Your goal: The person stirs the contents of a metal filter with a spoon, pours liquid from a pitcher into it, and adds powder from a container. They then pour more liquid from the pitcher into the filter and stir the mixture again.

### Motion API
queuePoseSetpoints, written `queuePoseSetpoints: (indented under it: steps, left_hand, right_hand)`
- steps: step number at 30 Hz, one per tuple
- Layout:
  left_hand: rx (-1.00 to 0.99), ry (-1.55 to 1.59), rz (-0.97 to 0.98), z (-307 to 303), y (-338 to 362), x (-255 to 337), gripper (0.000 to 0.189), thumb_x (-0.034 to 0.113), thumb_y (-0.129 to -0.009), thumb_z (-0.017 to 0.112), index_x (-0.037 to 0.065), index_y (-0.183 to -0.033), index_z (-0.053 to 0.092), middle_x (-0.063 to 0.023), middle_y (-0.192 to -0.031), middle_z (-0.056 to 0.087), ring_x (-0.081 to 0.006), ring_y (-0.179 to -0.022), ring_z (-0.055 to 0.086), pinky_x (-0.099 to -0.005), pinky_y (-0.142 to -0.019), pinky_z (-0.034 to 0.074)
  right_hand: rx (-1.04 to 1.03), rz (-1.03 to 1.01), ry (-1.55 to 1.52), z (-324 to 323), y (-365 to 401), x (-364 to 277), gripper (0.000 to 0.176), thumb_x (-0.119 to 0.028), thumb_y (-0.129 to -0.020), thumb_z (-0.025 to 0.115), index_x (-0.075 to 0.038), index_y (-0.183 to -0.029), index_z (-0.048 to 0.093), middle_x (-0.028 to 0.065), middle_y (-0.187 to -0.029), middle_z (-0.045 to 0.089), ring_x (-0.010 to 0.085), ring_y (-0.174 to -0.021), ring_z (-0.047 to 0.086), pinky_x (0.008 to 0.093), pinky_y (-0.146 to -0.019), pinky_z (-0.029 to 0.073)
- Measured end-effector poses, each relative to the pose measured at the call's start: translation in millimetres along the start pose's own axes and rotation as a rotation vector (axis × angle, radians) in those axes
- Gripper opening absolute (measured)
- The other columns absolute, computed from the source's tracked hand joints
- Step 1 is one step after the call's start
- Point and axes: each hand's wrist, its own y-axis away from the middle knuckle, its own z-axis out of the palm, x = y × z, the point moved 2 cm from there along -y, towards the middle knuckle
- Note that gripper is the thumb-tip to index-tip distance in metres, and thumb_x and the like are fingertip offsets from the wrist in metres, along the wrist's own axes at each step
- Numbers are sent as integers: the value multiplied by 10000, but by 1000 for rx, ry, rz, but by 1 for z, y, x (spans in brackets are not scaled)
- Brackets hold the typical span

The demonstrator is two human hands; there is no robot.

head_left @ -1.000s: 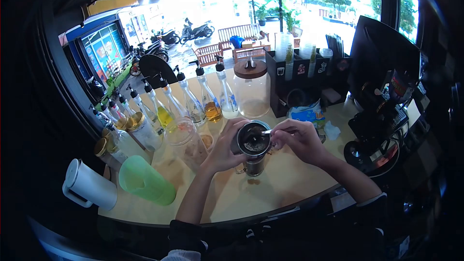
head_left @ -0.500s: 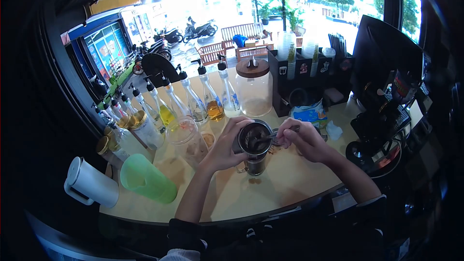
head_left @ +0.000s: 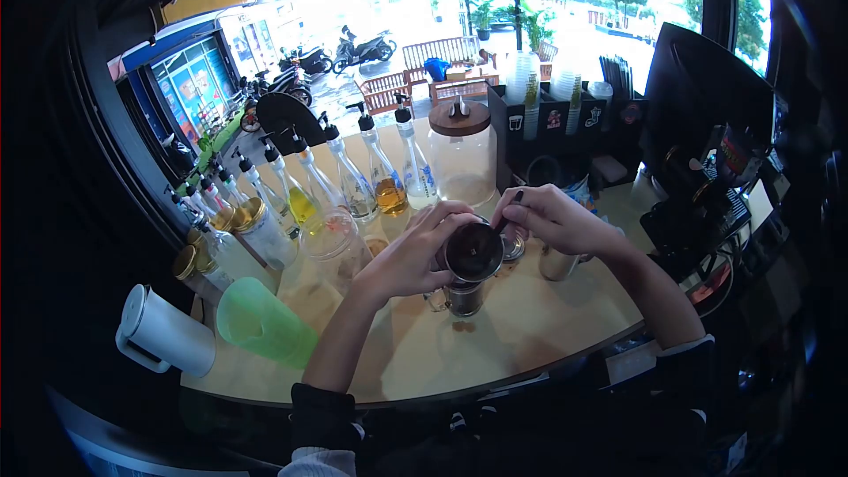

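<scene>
My left hand [head_left: 415,252] is wrapped round the side of a metal cup [head_left: 475,253], whose round mouth faces me and shows dark brown contents. In my right hand [head_left: 555,219] the dark handle of a spoon [head_left: 506,212] is pinched, its lower end at the cup's mouth and its bowl hard to make out. Just below the cup stands a glass mug [head_left: 465,302] with something dark inside, partly covered by the cup. A small round metal item [head_left: 513,248] lies on the counter between my hands.
Left of my hands stand a clear jar [head_left: 329,238], a green pitcher [head_left: 265,322] and a white jug [head_left: 168,329]. Several pump bottles [head_left: 386,181] line the back, beside a wooden-lidded jar [head_left: 464,159]. A cup organizer [head_left: 556,128] and a dark monitor [head_left: 707,110] are at right.
My right hand has risen and moved closer to the cup, and the spoon stands more upright. The cup has shifted slightly right and down. A glass now shows beneath my right forearm.
</scene>
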Motion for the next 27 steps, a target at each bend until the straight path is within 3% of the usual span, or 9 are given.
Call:
queuePoseSetpoints:
  steps: [7, 9, 10, 13, 23, 25, 27]
  left_hand:
    - [4, -3, 2, -3, -1, 2, 737, 101, -630, 761, 131, -1296, 446, -110, -1326, 412, -383, -1238, 426, -464, -1063, 358]
    - [17, 11, 19, -2, 1, -1, 755, 62, -613, 756, 124, -1299, 447, -117, -1338, 413, -358, -1274, 416, -437, -1073, 357]
    - [16, 11, 19, -2, 1, 0, 755, 62, -613, 756, 124, -1299, 447, -117, -1338, 413, -358, -1274, 416, -437, -1073, 357]
    - [14, -16, -8, -3, 2, 1, 752, 60, -608, 752, 120, -1293, 447, -121, -1341, 407, -361, -1272, 416, -435, -1071, 360]
    - [27, 50, -4, -1, 3, -3, 740, 57, -618, 737, 114, -1296, 445, -115, -1340, 398, -384, -1253, 415, -457, -1072, 355]
    - [29, 63, -2, -2, 2, -1, 735, 57, -620, 734, 107, -1294, 445, -120, -1340, 398, -383, -1254, 416, -453, -1073, 354]
    - [25, 66, -15, -6, 1, 1, 750, 32, -615, 739, 89, -1300, 440, -122, -1347, 394, -334, -1279, 421, -403, -1057, 390]
  right_hand:
    - [10, 84, -94, 0, -17, -9, 223, -136, -980, 464, 23, -960, 619, 60, -673, 638, 104, -641, 642, 273, -604, 526]
    - [-78, 15, 106, 3, -21, -10, 201, -110, -962, 484, 37, -954, 621, 88, -654, 635, 126, -627, 646, 269, -602, 526]
    - [-26, -13, 51, 3, -22, -9, 202, -127, -954, 500, 34, -931, 621, 83, -635, 627, 154, -583, 634, 281, -559, 503]
    - [-40, 7, 109, -1, -23, -14, 192, -103, -978, 478, 22, -902, 602, 48, -662, 613, 91, -612, 610, 245, -560, 486]
    - [-91, -73, 204, 7, -24, -25, 195, -135, -965, 497, 1, -887, 612, 14, -588, 543, 75, -536, 510, 252, -511, 423]
    - [39, -69, 163, -2, -26, -25, 207, -137, -944, 521, 27, -892, 637, 93, -619, 592, 181, -545, 576, 328, -541, 459]
    - [24, -72, 165, -3, -26, -17, 205, -133, -941, 525, 36, -895, 632, 99, -623, 591, 186, -551, 579, 333, -544, 460]
